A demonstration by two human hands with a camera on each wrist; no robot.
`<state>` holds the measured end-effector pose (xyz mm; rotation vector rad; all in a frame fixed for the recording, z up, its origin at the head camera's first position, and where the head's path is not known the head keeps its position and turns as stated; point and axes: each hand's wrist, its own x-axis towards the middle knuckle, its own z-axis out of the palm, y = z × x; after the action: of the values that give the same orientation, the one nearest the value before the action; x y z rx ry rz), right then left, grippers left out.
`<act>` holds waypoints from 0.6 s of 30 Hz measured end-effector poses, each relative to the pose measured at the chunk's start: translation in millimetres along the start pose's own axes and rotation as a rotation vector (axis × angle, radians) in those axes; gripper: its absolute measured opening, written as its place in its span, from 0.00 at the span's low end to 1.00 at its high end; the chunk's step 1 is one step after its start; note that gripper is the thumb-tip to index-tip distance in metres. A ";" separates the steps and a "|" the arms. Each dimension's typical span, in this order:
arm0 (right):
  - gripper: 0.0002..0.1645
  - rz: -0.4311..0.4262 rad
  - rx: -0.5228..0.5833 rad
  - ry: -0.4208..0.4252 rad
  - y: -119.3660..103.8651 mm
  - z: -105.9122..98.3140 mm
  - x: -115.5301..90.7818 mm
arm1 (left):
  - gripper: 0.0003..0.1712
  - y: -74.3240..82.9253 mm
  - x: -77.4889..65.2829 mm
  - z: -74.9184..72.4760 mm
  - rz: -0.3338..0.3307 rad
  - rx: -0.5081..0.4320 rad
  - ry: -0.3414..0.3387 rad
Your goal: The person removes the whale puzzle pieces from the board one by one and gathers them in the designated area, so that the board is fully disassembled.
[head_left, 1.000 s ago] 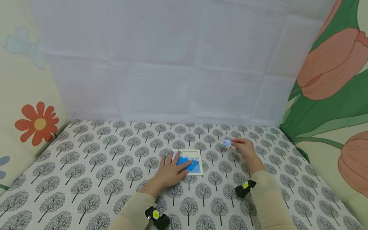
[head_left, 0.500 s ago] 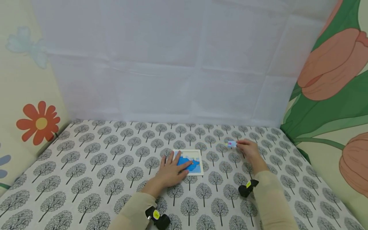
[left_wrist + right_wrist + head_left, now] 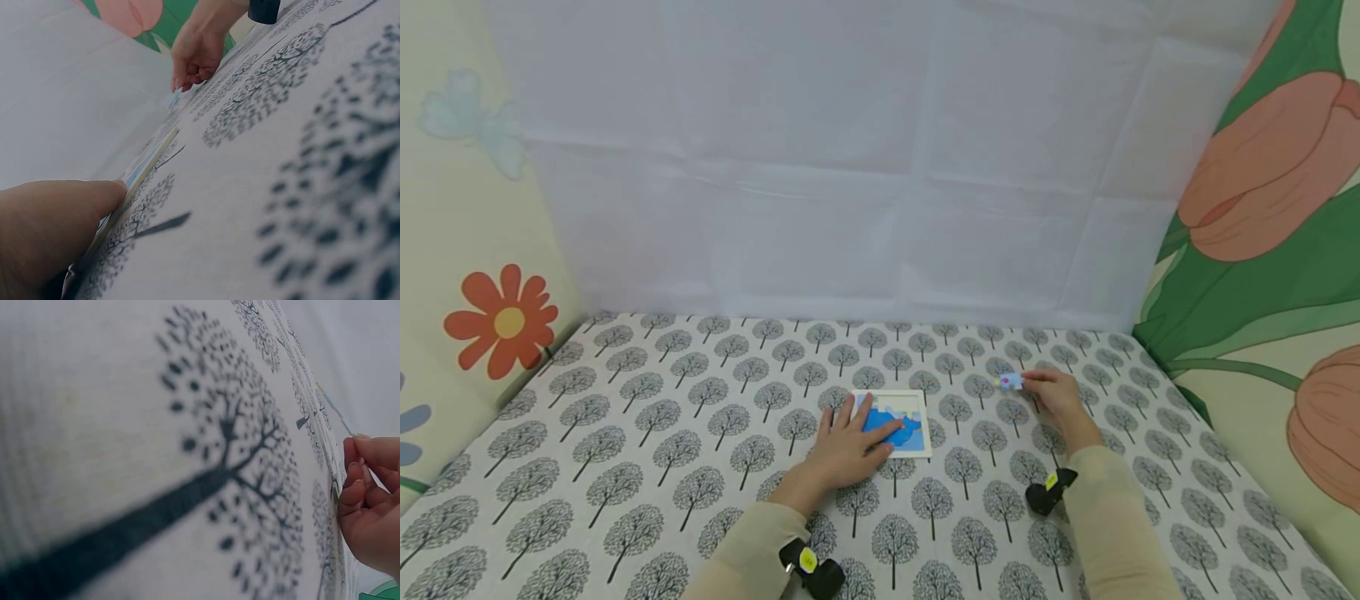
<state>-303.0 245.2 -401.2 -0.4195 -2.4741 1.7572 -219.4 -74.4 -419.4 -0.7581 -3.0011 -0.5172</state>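
A small square puzzle board with a white frame [image 3: 927, 429] lies flat at the middle of the table. It shows a blue area with light pieces along its edges. My left hand [image 3: 844, 450] rests spread over its left part, fingers straight and covering some of the picture. In the left wrist view the thumb [image 3: 94, 197] touches the board's edge. To the right and farther back, my right hand [image 3: 1058, 396] pinches a flat light-blue puzzle piece [image 3: 1011, 381] with a pink spot. Seen from the right wrist, the piece [image 3: 334, 406] appears edge-on and tilted, close over the cloth.
A white cloth [image 3: 700, 475] printed with black trees covers the table. Behind it hangs a white sheet [image 3: 850, 167]. Walls with painted flowers [image 3: 505, 321] stand at both sides. Each wrist carries a small black camera [image 3: 1048, 492].
My right hand has moved a little to the right and toward me with the puzzle piece, which has turned slightly. The left hand and the board have stayed in place.
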 end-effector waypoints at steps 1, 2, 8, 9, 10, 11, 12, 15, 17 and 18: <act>0.15 -0.001 -0.003 -0.002 0.4 -0.3 0.1 | 0.25 0.1 0.0 -0.2 0.000 0.001 0.001; 0.15 0.002 -0.009 0.001 0.8 -0.4 0.3 | 0.25 0.2 -0.1 -0.3 0.000 0.001 0.001; 0.13 0.018 -0.045 -0.011 2.6 -1.1 -0.4 | 0.25 0.2 -0.1 0.6 0.006 0.007 0.001; 0.13 0.015 -0.052 -0.014 2.6 -1.1 -0.8 | 0.25 0.2 -0.2 0.7 0.007 0.008 0.000; 0.13 0.014 -0.056 -0.016 2.7 -1.1 -0.9 | 0.25 0.3 -0.3 0.6 0.007 0.007 0.000; 0.13 0.007 -0.063 -0.021 2.8 -1.3 -1.1 | 0.25 0.5 -0.5 0.4 0.006 0.007 0.000; 0.13 0.003 -0.067 -0.025 2.9 -1.3 -1.1 | 0.25 0.6 -0.6 0.2 0.005 0.008 0.001; 0.13 -0.010 -0.087 -0.030 2.9 -1.3 -0.7 | 0.25 1.0 -0.8 -0.5 0.001 0.012 0.001; 0.13 -0.017 -0.099 -0.037 2.4 -1.5 -1.0 | 0.25 1.1 -0.8 -0.6 -0.001 0.014 0.000; 0.13 -0.014 -0.108 -0.038 2.0 -1.4 -1.2 | 0.25 1.0 -0.7 -0.5 -0.002 0.016 0.000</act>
<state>-301.2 246.8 -402.5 -0.3792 -2.5997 1.6470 -218.4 -74.0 -418.6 -0.7546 -3.0028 -0.4922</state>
